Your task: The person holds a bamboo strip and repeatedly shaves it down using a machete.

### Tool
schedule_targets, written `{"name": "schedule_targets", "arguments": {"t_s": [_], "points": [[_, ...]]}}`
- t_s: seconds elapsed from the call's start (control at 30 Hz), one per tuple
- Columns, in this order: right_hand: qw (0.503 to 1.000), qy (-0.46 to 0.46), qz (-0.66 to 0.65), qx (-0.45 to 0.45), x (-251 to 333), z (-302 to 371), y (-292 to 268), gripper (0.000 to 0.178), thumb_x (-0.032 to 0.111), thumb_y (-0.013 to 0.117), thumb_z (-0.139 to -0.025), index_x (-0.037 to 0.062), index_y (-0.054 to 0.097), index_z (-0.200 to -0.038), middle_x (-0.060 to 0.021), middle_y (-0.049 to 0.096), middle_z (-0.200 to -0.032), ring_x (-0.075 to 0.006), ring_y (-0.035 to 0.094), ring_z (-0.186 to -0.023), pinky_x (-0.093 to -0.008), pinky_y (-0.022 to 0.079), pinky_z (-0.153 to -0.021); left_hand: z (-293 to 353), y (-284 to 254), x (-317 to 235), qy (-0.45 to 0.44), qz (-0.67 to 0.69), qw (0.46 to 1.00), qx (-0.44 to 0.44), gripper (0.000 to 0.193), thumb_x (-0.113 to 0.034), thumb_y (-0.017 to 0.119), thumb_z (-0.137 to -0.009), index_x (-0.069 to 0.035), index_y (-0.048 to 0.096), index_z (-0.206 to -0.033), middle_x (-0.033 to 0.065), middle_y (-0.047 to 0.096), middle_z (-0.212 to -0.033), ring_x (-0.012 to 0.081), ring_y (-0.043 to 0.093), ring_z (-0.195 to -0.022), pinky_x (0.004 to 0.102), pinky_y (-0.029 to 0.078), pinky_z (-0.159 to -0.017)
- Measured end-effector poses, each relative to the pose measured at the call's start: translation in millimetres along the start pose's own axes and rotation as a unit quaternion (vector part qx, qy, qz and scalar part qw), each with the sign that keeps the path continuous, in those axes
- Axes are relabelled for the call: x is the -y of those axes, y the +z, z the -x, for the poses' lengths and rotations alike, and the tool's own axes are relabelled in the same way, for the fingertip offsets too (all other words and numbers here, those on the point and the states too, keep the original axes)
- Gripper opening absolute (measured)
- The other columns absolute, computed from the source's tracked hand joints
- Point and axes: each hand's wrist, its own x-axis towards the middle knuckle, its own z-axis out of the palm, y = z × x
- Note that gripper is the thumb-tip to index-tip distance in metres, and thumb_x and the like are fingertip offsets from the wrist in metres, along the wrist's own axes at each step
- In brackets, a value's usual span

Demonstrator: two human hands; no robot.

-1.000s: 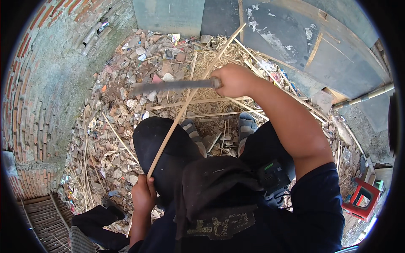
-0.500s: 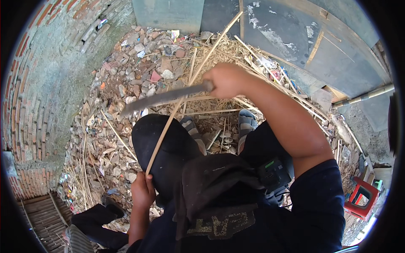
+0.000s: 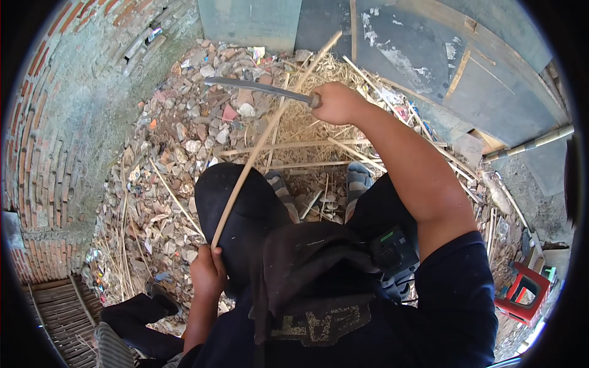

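My left hand (image 3: 207, 270) is closed round the near end of a long, pale bamboo strip (image 3: 252, 156), beside my left knee. The strip slants over that knee and away to the upper right. My right hand (image 3: 338, 103), out ahead on a bent arm, grips the short handle of a machete (image 3: 261, 87). Its long, slightly curved blade points left and crosses the strip near the far end. Whether blade and strip touch, I cannot tell.
Rubble and litter (image 3: 184, 132) cover the ground, with a heap of shavings (image 3: 319, 76) ahead. A brick wall (image 3: 80, 135) rises at left, dark panels (image 3: 405, 55) at far right. Another person's leg (image 3: 138, 325) is at lower left, a red plastic stool (image 3: 524, 294) at right.
My right hand has moved the machete farther away along the strip, and its blade has swung from pointing down-left to slightly up-left. My left hand keeps hold of the near end.
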Motion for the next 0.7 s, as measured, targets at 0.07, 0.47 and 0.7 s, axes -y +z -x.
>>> {"name": "schedule_targets", "arguments": {"t_s": [0.07, 0.47, 0.7], "points": [[1.000, 0.018, 0.006, -0.008, -3, 4, -5, 0.028, 0.020, 0.063, -0.079, 0.0096, 0.071, -0.103, -0.0149, 0.071, -0.092, -0.0307, 0.069, -0.091, -0.0448, 0.054, -0.082, 0, -5, 4, 0.013, -0.041, 0.999, 0.000, 0.025, -0.025, 0.053, -0.101, -0.002, 0.051, -0.091, 0.0261, 0.059, -0.065, 0.0497, 0.059, -0.063, 0.0559, 0.043, -0.054], [0.997, 0.034, -0.034, -0.054, -10, 2, -5, 0.024, 0.021, 0.063, -0.080, 0.0050, 0.070, -0.096, -0.0153, 0.068, -0.086, -0.0325, 0.068, -0.087, -0.0428, 0.054, -0.080, -4, -2, 9, 0.014, 0.012, 1.000, 0.004, 0.024, -0.023, 0.054, -0.101, -0.002, 0.051, -0.091, 0.0248, 0.060, -0.068, 0.0489, 0.060, -0.065, 0.0520, 0.044, -0.054], [0.998, -0.063, -0.014, -0.011, 37, 18, 0, 0.021, 0.019, 0.061, -0.082, 0.0045, 0.068, -0.095, -0.0145, 0.068, -0.084, -0.0303, 0.068, -0.083, -0.0451, 0.054, -0.077, 2, -15, 9, 0.002, 0.014, 0.999, 0.040, 0.027, -0.025, 0.053, -0.102, -0.001, 0.050, -0.090, 0.0233, 0.059, -0.066, 0.0473, 0.060, -0.064, 0.0508, 0.044, -0.054]]}}
